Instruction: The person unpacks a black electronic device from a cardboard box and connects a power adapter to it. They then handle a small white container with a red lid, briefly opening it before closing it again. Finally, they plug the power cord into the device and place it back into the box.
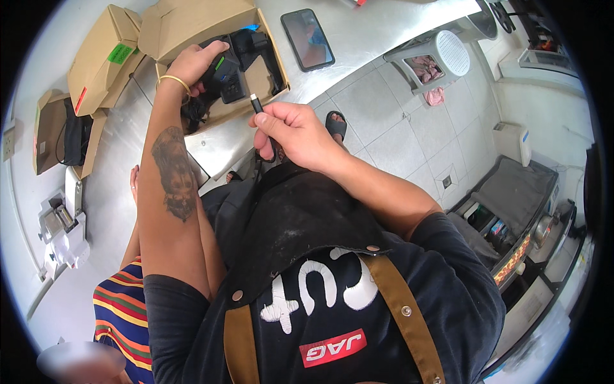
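Observation:
My left hand (199, 64) is closed around a black device (227, 80) with a small green stripe, held in an open cardboard box (208, 25) on the metal table. The device's exact kind cannot be made out. Other black gear with straps (259, 48) fills the box's right side. Just outside the near right edge of the box, my right hand (291, 131) pinches a black cable (257, 104), its pale plug end pointing up toward the device. A gap remains between plug and device. Part of the cable runs below my fingers.
A dark phone (308, 40) lies on the metal table (364, 25) right of the box. More cardboard boxes (102, 57) stand at the left. At lower left is another person in a striped shirt (125, 307). A grey stool (454, 54) stands on the tiled floor at the right.

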Motion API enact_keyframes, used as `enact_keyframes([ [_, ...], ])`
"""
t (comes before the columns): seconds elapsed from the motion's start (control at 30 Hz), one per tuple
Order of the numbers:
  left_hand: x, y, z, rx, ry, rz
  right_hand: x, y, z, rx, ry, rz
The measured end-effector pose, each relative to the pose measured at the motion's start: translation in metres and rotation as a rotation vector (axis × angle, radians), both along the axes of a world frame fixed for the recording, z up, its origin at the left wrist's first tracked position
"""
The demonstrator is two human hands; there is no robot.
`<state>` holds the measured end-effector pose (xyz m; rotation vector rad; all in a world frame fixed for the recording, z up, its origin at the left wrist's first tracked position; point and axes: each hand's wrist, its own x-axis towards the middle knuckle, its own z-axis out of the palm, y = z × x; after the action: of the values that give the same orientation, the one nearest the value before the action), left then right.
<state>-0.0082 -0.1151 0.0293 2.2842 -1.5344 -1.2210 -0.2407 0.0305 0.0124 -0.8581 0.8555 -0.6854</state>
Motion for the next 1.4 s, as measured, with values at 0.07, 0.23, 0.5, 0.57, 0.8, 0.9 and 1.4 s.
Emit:
enact_keyframes([
  [0.07,0.003,0.000,0.001,0.023,0.035,-0.007,0.004,-0.004,0.003,-0.010,0.032,-0.011],
  [0.23,0.006,-0.005,0.004,0.100,0.108,-0.001,0.016,-0.014,-0.007,-0.051,0.104,-0.050],
  [0.5,0.008,-0.011,-0.004,0.155,0.031,-0.027,0.027,-0.036,-0.007,-0.075,0.257,-0.024],
  [0.57,0.009,-0.012,-0.007,0.170,0.040,-0.019,0.030,-0.041,-0.010,-0.075,0.251,-0.021],
  [0.8,0.005,-0.007,-0.002,0.129,0.087,-0.002,0.038,-0.049,-0.011,-0.058,0.226,-0.035],
  [0.9,0.008,-0.016,-0.007,0.201,0.073,-0.027,0.038,-0.051,-0.012,-0.045,0.235,-0.060],
  [1.4,0.006,-0.024,-0.002,0.255,0.028,-0.050,0.048,-0.061,-0.018,-0.025,0.236,-0.045],
])
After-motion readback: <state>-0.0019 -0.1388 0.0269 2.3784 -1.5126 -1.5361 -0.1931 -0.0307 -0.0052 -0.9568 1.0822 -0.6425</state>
